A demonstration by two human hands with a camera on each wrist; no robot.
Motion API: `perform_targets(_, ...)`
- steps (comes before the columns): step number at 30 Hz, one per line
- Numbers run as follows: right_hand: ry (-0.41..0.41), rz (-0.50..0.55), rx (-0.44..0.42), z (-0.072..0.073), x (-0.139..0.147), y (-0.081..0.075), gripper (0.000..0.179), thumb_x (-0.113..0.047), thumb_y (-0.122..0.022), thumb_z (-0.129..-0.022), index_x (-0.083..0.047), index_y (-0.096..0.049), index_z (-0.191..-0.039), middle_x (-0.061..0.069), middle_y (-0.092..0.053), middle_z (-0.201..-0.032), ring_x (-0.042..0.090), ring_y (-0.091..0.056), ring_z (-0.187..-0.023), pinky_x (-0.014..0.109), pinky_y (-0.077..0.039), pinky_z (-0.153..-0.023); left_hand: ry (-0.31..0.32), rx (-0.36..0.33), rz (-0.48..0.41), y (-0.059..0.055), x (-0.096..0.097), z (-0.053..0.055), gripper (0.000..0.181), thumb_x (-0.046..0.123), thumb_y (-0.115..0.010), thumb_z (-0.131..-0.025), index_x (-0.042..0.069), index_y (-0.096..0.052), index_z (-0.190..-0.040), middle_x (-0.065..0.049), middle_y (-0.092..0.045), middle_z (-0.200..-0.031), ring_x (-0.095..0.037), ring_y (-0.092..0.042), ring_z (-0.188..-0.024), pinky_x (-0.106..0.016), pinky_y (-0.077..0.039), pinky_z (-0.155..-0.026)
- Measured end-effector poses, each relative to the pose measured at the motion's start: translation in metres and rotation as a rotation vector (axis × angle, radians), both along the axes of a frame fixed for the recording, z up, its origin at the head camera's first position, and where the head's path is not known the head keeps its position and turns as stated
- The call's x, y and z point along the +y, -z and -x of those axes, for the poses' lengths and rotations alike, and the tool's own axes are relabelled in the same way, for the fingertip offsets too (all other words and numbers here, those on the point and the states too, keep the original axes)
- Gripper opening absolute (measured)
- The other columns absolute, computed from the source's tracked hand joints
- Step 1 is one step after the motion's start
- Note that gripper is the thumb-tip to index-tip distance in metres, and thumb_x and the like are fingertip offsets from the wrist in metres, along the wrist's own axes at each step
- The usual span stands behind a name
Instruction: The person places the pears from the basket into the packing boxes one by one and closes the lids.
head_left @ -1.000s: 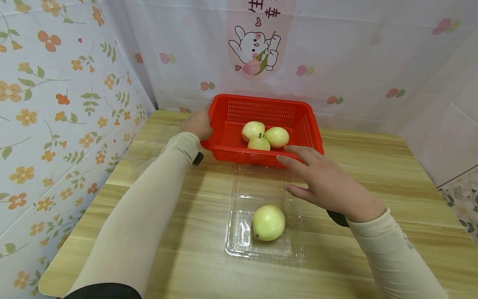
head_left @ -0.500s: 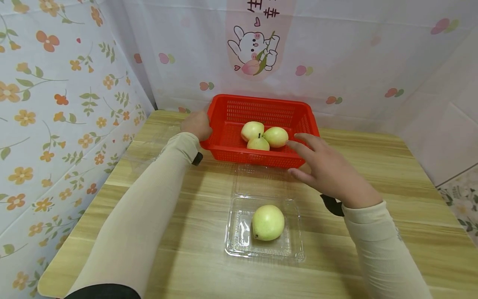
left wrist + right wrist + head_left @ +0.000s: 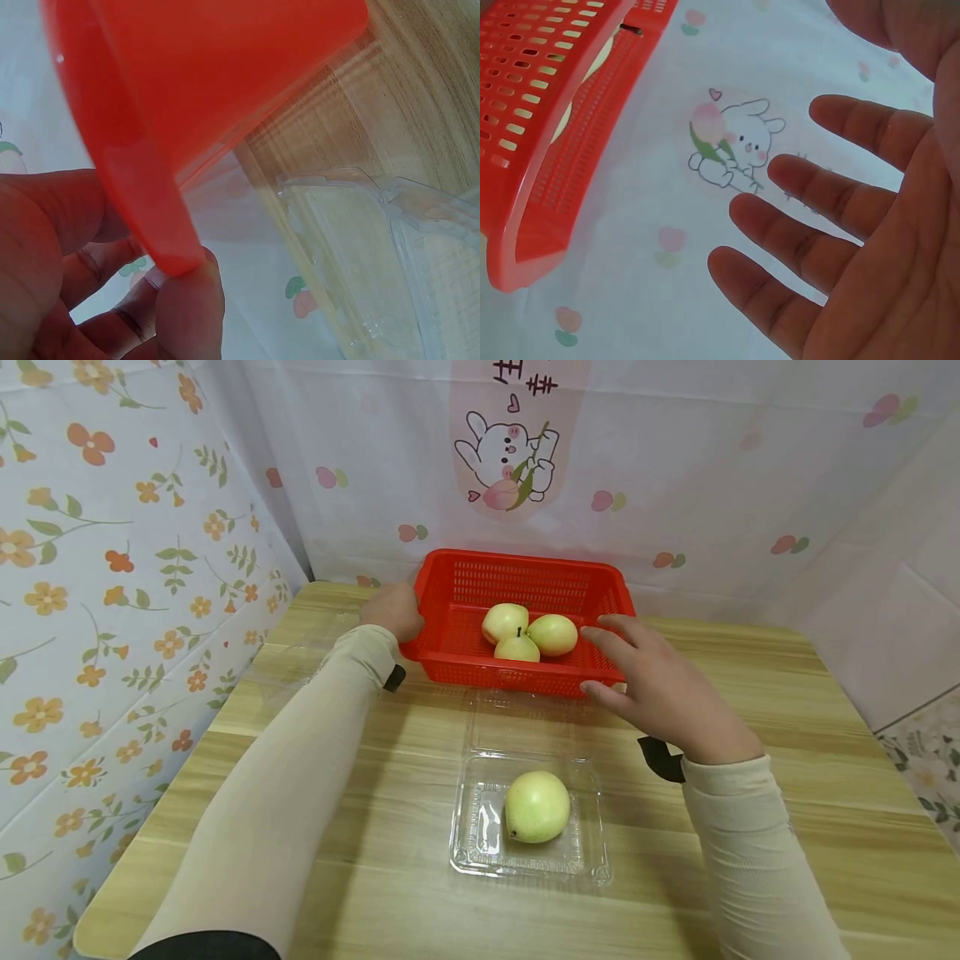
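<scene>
A red plastic basket [image 3: 480, 673] stands at the back of the table with three yellow-green pears [image 3: 553, 635] grouped inside. At its left end my left hand [image 3: 393, 612] grips the rim; in the left wrist view, thumb and fingers pinch the basket's edge [image 3: 142, 187]. My right hand [image 3: 667, 693] hovers by the basket's front right corner, fingers spread and holding nothing. Its bare palm side [image 3: 892, 262] shows in the right wrist view. In front of the basket lies an open clear plastic clamshell box [image 3: 468, 852] with one pear [image 3: 537, 807] in its base.
More clear plastic packaging [image 3: 288, 664] lies at the table's left, partly behind my left arm. A white printed cloth [image 3: 712, 460] hangs behind the wooden table [image 3: 750, 693], and a flowered cloth [image 3: 135, 610] hangs along the left.
My right hand has moved back and slightly right, off the basket's front edge toward its right corner. My left hand keeps its grip on the rim; the pears stay put.
</scene>
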State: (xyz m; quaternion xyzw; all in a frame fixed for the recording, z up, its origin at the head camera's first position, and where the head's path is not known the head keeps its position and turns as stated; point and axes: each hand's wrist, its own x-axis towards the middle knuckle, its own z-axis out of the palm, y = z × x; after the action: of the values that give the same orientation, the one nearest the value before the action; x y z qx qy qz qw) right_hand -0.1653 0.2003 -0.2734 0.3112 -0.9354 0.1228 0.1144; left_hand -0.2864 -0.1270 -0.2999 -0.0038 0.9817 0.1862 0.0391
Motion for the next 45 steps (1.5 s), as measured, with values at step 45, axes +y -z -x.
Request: perform_targets(45,0.111,-0.052,-0.232,0.077,0.001,0.002,0.057,-0.025,-0.066,-0.094,-0.002,-0.047,-0.142,0.019,-0.043,-0.142,0.041,-0.044,-0.127,0.057,-0.037,-0.105,0.009,-0.006,-0.024,0.0,-0.003,0.001,0.011,0.009,-0.053,-0.093,0.003,-0.062,-0.091,-0.011,-0.062,-0.087,-0.026,-0.061,-0.078,-0.04,-0.055,-0.072)
